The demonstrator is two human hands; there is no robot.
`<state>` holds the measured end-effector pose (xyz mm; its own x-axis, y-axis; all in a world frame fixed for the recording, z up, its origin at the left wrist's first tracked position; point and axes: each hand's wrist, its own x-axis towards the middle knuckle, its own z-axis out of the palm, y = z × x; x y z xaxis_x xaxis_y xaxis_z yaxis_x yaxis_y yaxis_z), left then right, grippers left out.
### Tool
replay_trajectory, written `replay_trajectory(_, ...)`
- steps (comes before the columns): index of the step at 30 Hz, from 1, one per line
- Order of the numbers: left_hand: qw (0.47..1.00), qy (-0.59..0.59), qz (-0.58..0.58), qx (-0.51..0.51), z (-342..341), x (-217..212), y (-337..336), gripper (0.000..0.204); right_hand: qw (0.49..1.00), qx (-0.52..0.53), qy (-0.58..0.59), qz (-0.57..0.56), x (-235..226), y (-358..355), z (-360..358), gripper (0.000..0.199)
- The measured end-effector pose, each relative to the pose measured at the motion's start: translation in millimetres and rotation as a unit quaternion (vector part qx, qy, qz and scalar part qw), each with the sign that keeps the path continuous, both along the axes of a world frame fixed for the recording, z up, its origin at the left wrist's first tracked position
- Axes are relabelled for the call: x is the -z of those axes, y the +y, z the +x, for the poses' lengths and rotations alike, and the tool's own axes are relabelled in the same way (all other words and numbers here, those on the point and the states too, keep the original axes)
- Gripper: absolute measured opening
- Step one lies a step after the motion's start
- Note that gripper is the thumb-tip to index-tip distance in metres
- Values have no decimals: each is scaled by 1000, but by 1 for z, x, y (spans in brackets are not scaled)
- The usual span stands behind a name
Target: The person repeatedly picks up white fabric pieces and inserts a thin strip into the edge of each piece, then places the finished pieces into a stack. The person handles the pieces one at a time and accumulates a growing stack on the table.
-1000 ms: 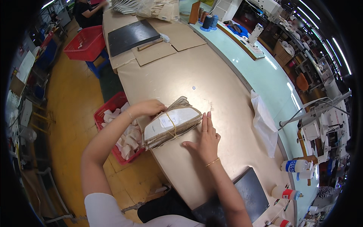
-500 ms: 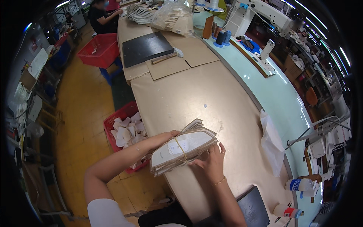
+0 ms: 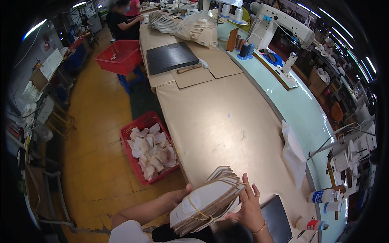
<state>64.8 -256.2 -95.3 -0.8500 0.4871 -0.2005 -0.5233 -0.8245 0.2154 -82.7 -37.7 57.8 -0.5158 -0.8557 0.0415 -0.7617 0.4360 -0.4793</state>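
Observation:
A thick bundle of flat, off-white cut pieces with brown edges (image 3: 204, 198) is held tilted above the near edge of the table, close to my body. A thin yellowish band goes around its middle, and a pale label lies on its top piece. Along the bundle's left side, my left hand (image 3: 178, 196) grips it, with part of the fingers hidden behind it. My right hand (image 3: 250, 210) holds the opposite side, thumb low against the layered edges and fingers partly raised.
Left of the table (image 3: 202, 121), a red basket (image 3: 139, 174) of pale pieces stands on the floor. Farther off are another red bin (image 3: 117, 56), a black board (image 3: 172, 56) and a person (image 3: 121, 22). At right are a white sewing machine (image 3: 279, 20), bottles (image 3: 322, 196) and a dark board (image 3: 276, 218).
Both hands have brought the bundle down and nearer my body, tilting it more steeply. The view has shifted, so the red basket on the floor now shows fully.

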Motion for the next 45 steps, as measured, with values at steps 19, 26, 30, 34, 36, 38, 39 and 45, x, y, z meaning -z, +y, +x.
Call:
replay_trajectory(19, 880, 240, -380, 152, 58, -85, 121, 114, 936, -185, -291, -73, 46, 124, 14, 42)
replay_trajectory(26, 957, 22, -246, -151, 153, -69, 158, 108, 818, -202, -510, -173, 24, 194, 50, 32)
replay_trajectory(30, 944, -37, -104, -310, 187, -41, 171, 104, 494, -160, -734, -438, 14, 196, 77, 19)
replay_trajectory(34, 921, -11, -6, -390, 200, -23, 161, 100, 268, -49, -829, -488, 12, 182, 101, 42)
replay_trajectory(36, 917, 12, 28, -399, 201, -15, 151, 99, 140, -68, -878, -452, 5, 158, 109, 43)
replay_trajectory(38, 912, 28, 75, -401, 205, -4, 143, 97, 77, 13, -893, -444, 1, 131, 117, 45)
replay_trajectory(39, 912, 41, 97, -397, 204, -1, 140, 96, 85, 91, -882, -454, 1, 116, 119, 46)
replay_trajectory(45, 887, 122, 252, -368, 199, 0, 148, 91, 618, 117, -678, -380, 73, 61, 187, 38)
